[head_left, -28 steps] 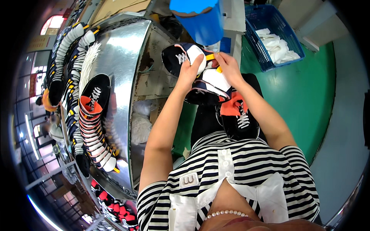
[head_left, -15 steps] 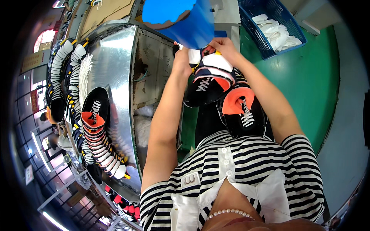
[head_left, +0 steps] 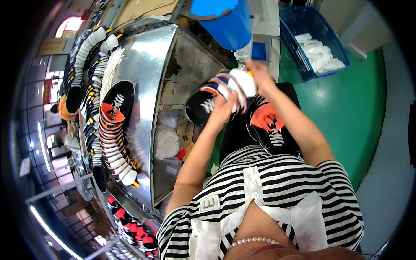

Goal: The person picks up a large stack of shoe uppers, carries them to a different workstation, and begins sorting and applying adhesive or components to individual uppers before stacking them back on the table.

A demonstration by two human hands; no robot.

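In the head view, you are holding a stack of shoes (head_left: pixel 225 84) to the right of the table (head_left: pixel 143 50), clear of its edge. The stack's long axis is running aslant: the black laced toe is pointing toward the table and slightly back toward you, while the white heels are facing away from the table. Your left hand (head_left: pixel 225 107) is gripping the stack's side. Your right hand (head_left: pixel 261 77) is meeting the heel end, farther from the table, beside a yellow tab (head_left: pixel 250 73); it is showing blurred, so I cannot tell whether it is pinching anything. Farther right of the table, the lap stack (head_left: pixel 268 123) is lying with its toe pointing toward you. On the table, a row (head_left: pixel 115 138) is stretching near to far, its toe pointing away from you. The bucket (head_left: pixel 229 28) is standing right of the table's far end.
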